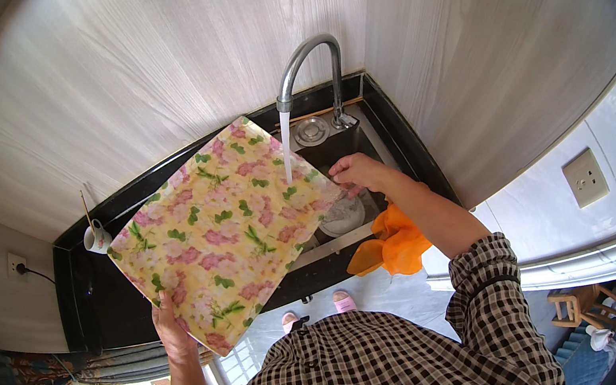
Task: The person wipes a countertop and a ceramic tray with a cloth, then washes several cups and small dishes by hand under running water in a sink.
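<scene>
A flat, rectangular floral-patterned sheet or board (223,230), yellow with pink flowers and green leaves, is tilted over the sink's left side. My left hand (173,323) grips its lower left edge, thumb on the patterned face. From the curved chrome faucet (296,61), a stream of water (287,147) falls onto the sheet near its right corner and runs off there. Over the sink (338,154), my right hand (362,173) hovers beside that wet corner with bent fingers; whether anything is between them cannot be made out. Beneath it, a pale round item (343,216) sits in the basin, partly hidden.
An orange cloth (391,243) drapes over the counter's front edge, below my right forearm. A white cup (97,237) with a thin stick stands on the black counter (112,290) at left. A round metal strainer (311,131) lies by the faucet base. Walls rise behind and right.
</scene>
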`<state>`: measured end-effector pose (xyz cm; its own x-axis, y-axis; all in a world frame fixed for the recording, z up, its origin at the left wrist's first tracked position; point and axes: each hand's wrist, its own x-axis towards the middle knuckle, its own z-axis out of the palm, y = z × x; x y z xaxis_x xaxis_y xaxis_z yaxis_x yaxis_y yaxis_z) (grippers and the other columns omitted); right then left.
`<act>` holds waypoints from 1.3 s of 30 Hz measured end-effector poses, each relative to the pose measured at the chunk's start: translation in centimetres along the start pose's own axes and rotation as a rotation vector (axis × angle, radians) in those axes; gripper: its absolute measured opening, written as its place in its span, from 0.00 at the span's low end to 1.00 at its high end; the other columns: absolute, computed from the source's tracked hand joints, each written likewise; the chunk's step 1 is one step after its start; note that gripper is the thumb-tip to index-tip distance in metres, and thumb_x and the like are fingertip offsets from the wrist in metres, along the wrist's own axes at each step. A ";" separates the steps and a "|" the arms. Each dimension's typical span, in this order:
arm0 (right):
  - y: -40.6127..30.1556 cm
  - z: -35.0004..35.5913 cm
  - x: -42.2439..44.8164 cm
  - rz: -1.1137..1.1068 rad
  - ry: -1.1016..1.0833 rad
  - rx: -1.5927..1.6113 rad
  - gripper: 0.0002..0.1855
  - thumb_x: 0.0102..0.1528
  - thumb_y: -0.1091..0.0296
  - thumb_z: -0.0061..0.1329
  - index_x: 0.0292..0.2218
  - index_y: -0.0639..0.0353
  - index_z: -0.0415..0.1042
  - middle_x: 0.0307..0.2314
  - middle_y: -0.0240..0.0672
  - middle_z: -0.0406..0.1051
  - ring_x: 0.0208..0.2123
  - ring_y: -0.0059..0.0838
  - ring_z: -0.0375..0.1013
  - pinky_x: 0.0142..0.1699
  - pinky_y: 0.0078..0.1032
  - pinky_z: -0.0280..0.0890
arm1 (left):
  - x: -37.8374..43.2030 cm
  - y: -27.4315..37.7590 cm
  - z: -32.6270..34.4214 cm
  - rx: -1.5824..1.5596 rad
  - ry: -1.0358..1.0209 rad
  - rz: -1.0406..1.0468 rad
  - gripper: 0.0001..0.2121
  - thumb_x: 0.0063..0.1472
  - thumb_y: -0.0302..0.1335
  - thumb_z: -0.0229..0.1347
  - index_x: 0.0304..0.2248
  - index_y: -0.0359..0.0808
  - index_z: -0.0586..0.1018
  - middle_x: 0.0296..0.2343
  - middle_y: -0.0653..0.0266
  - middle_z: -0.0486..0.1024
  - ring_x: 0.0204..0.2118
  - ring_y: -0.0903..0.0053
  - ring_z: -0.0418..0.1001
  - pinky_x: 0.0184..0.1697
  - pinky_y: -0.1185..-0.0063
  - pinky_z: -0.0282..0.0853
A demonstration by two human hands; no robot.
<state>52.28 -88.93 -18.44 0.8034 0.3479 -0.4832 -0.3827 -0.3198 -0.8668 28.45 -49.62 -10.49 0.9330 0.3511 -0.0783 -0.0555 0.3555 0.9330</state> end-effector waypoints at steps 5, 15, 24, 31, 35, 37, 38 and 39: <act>1.0 0.1 1.0 0.057 0.039 -0.054 0.16 0.52 0.71 0.47 0.43 0.65 0.67 0.33 0.33 0.67 0.31 0.25 0.69 0.30 0.30 0.72 | -0.9 0.0 1.3 0.077 0.067 0.143 0.17 0.62 0.30 0.47 0.48 0.30 0.65 0.39 0.63 0.70 0.39 0.80 0.69 0.43 0.81 0.64; 0.4 -0.4 3.7 -0.103 0.355 -0.259 0.13 0.53 0.61 0.46 0.32 0.63 0.73 0.23 0.36 0.73 0.28 0.27 0.72 0.31 0.27 0.67 | -2.2 -0.2 -0.4 0.454 0.015 0.378 0.14 0.64 0.27 0.44 0.47 0.29 0.67 0.38 0.64 0.70 0.39 0.82 0.68 0.44 0.82 0.63; 0.8 -3.2 5.9 -0.240 0.566 -0.053 0.18 0.55 0.58 0.43 0.32 0.67 0.73 0.24 0.39 0.74 0.27 0.32 0.72 0.36 0.27 0.64 | -3.6 1.9 3.5 0.757 0.019 0.647 0.13 0.63 0.23 0.42 0.45 0.25 0.67 0.37 0.60 0.71 0.38 0.79 0.67 0.42 0.82 0.62; 2.1 -5.8 7.3 -0.361 0.647 0.231 0.15 0.57 0.61 0.43 0.31 0.66 0.73 0.21 0.33 0.73 0.24 0.22 0.71 0.31 0.21 0.65 | -3.6 2.4 4.0 0.709 0.049 0.615 0.14 0.63 0.24 0.42 0.46 0.26 0.67 0.37 0.60 0.71 0.38 0.81 0.66 0.42 0.83 0.62; 2.2 -8.1 6.9 -0.385 0.618 0.430 0.14 0.57 0.61 0.43 0.33 0.65 0.72 0.25 0.34 0.72 0.25 0.20 0.70 0.31 0.19 0.66 | -3.5 2.5 4.9 0.680 0.097 0.578 0.14 0.64 0.26 0.43 0.46 0.26 0.67 0.37 0.62 0.71 0.37 0.82 0.67 0.41 0.83 0.62; 2.2 -8.9 5.2 -0.394 0.599 0.253 0.15 0.56 0.61 0.44 0.38 0.64 0.71 0.26 0.33 0.72 0.26 0.20 0.70 0.31 0.20 0.66 | -3.5 2.5 5.2 0.655 0.091 0.547 0.14 0.64 0.27 0.44 0.46 0.26 0.67 0.36 0.63 0.71 0.36 0.82 0.67 0.41 0.83 0.63; 2.2 -9.5 4.1 -0.412 0.612 0.138 0.16 0.56 0.61 0.45 0.39 0.64 0.71 0.26 0.32 0.72 0.26 0.20 0.70 0.32 0.20 0.66 | -3.5 2.7 4.9 0.658 0.080 0.529 0.14 0.64 0.27 0.44 0.45 0.26 0.67 0.36 0.63 0.71 0.36 0.83 0.67 0.41 0.83 0.63; 1.7 -9.7 2.4 -0.424 0.622 0.018 0.16 0.55 0.61 0.45 0.41 0.64 0.70 0.26 0.31 0.72 0.26 0.20 0.69 0.32 0.20 0.65 | -3.6 2.7 4.9 0.657 0.071 0.507 0.14 0.63 0.27 0.44 0.45 0.27 0.68 0.35 0.64 0.71 0.36 0.83 0.67 0.41 0.83 0.63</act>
<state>57.99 -97.24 -19.91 0.9910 -0.1254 0.0470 0.0138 -0.2532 -0.9673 26.65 -54.16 -6.01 0.8248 0.3943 0.4052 -0.2234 -0.4311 0.8742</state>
